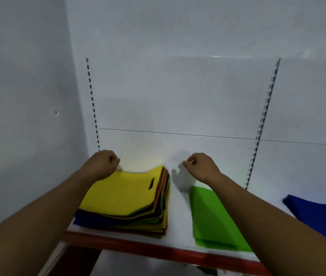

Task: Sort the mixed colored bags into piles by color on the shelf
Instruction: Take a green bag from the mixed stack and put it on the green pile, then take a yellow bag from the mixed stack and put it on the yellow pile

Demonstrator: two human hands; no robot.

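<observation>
Two grips above a shelf [180,220] of coloured bags.
Left grip [103,165]: fingers curled at the far corner of the yellow bag [122,192] topping the mixed stack [118,222], centre-left of frame; cannot tell whether it holds it. Right grip [203,166]: narrow, curled, empty, centre. Green pile [212,218]: lower right. Blue bag [321,218]: right edge.

The blue bag [321,216] runs off the right edge; a forearm [257,208] covers the green bag's [210,216] side.
</observation>
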